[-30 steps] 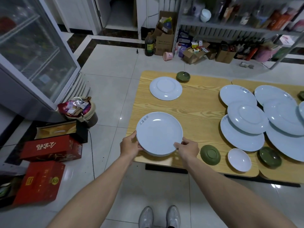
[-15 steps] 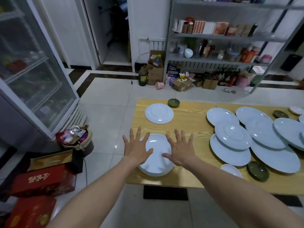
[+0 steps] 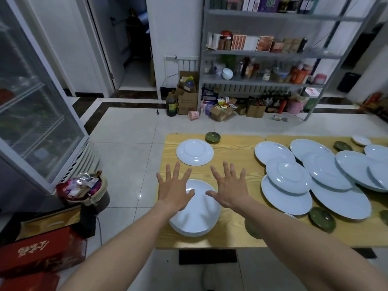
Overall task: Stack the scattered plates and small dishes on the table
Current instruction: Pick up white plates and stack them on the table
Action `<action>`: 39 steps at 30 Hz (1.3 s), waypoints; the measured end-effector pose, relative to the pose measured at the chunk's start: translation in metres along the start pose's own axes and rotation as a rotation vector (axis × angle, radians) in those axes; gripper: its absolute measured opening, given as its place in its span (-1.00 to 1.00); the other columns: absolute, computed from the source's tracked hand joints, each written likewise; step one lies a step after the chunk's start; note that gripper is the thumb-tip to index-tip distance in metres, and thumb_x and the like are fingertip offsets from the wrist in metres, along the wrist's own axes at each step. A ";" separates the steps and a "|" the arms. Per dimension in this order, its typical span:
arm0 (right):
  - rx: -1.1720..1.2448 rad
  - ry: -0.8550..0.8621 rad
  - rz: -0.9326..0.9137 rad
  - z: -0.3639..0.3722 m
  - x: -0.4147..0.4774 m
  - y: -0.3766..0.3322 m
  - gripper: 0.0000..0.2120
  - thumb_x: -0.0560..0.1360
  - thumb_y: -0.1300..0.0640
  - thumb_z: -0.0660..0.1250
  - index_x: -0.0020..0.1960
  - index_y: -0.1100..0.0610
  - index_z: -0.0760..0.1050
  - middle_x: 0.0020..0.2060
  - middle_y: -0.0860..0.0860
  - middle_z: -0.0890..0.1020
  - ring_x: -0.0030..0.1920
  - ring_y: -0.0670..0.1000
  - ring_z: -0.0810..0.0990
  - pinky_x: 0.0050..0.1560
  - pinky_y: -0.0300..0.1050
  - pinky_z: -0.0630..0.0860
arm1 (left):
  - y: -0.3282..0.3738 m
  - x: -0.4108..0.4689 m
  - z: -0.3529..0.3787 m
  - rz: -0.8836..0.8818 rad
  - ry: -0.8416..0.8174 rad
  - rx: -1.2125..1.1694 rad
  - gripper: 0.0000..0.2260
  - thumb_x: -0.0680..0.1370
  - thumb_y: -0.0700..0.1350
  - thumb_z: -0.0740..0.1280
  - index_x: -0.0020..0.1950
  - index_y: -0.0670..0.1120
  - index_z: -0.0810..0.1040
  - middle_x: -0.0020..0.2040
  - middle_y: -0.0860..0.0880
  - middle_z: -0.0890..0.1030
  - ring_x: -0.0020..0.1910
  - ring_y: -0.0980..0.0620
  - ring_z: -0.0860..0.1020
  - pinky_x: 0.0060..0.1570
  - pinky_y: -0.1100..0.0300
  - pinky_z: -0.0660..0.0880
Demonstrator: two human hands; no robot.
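A small stack of white plates sits near the front left corner of the wooden table. My left hand and my right hand hover above its far edge, fingers spread, holding nothing. Another white plate lies beyond them, with a small green dish behind it. Several overlapping white plates cover the right side. Small green dishes and a small white dish lie among them. One green dish is partly hidden by my right forearm.
A glass-door fridge stands at the left. A full waste basket and red boxes sit on the floor beside the table. A metal shelf rack with boxes and bottles stands behind the table.
Both hands let go of the plate a second ago and lifted, fingers spread. Since half a second ago they moved forward and apart above the stack. The camera tilted up.
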State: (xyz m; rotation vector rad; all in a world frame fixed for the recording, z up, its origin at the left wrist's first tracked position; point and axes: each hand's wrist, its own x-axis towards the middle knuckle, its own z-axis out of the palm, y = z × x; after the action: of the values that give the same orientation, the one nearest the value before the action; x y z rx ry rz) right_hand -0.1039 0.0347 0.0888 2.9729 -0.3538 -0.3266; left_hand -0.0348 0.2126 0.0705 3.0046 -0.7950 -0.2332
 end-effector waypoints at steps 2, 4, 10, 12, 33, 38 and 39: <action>0.015 0.011 -0.003 -0.001 0.019 0.004 -0.19 0.55 -0.42 -0.01 0.61 -0.07 -0.26 0.60 0.18 -0.15 0.59 0.24 -0.13 0.47 0.39 -0.06 | 0.000 0.017 0.000 -0.009 0.019 -0.003 -0.36 0.62 0.25 0.06 0.61 0.12 -0.13 0.61 -0.10 -0.20 0.57 -0.25 -0.20 0.47 -0.30 -0.10; 0.068 0.007 -0.003 -0.002 0.041 0.009 -0.20 0.56 -0.40 0.01 0.61 -0.05 -0.22 0.60 0.17 -0.09 0.59 0.21 -0.07 0.48 0.34 -0.01 | 0.002 0.037 0.000 -0.030 0.032 -0.025 -0.38 0.63 0.22 0.08 0.61 0.11 -0.08 0.62 -0.11 -0.12 0.58 -0.22 -0.13 0.48 -0.24 -0.05; 0.432 -0.056 0.126 0.009 0.124 0.025 -0.27 0.56 -0.32 0.14 0.59 -0.01 0.04 0.50 0.14 0.28 0.47 0.17 0.29 0.35 0.16 0.30 | 0.004 0.119 0.003 -0.084 0.056 -0.080 -0.50 0.62 0.14 0.14 0.54 0.02 0.19 0.46 -0.12 0.29 0.37 -0.12 0.32 0.29 0.02 0.31; 0.543 -0.087 0.179 0.012 0.155 0.031 -0.32 0.56 -0.29 0.17 0.55 0.01 0.11 0.38 0.12 0.41 0.38 0.16 0.39 0.26 0.11 0.37 | 0.002 0.150 0.006 -0.107 0.039 -0.078 -0.53 0.62 0.13 0.14 0.50 0.00 0.25 0.37 -0.10 0.36 0.28 -0.11 0.38 0.19 0.04 0.37; 1.299 -0.325 0.881 0.068 0.331 0.029 -0.31 0.23 -0.06 0.63 0.21 0.20 0.43 0.10 0.11 0.57 0.01 0.15 0.56 0.04 0.06 0.59 | -0.045 0.324 0.069 -0.891 -0.151 -1.048 -0.41 0.23 0.02 0.64 0.10 -0.17 0.46 0.22 -0.15 0.52 0.12 -0.14 0.55 0.09 0.00 0.57; 1.342 -0.360 0.893 0.066 0.334 0.031 -0.34 0.25 -0.01 0.63 0.19 0.20 0.39 0.05 0.09 0.54 -0.01 0.13 0.53 -0.02 0.02 0.55 | -0.048 0.328 0.067 -0.923 -0.175 -1.134 -0.50 0.25 -0.13 0.65 -0.01 -0.18 0.41 0.11 -0.13 0.54 -0.02 -0.11 0.50 -0.10 0.09 0.51; 1.373 -0.363 0.891 0.066 0.334 0.031 -0.36 0.26 0.01 0.63 0.17 0.20 0.39 0.05 0.09 0.54 -0.01 0.13 0.53 -0.05 0.00 0.53 | -0.050 0.328 0.065 -0.931 -0.191 -1.153 -0.49 0.26 -0.15 0.65 0.01 -0.18 0.41 0.10 -0.13 0.54 -0.03 -0.11 0.50 -0.12 0.10 0.49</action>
State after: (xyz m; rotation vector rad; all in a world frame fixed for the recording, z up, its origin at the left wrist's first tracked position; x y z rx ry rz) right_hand 0.1910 -0.0840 -0.0364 3.1966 -2.7409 -0.6745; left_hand 0.2614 0.0951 -0.0424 1.9736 0.6373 -0.6831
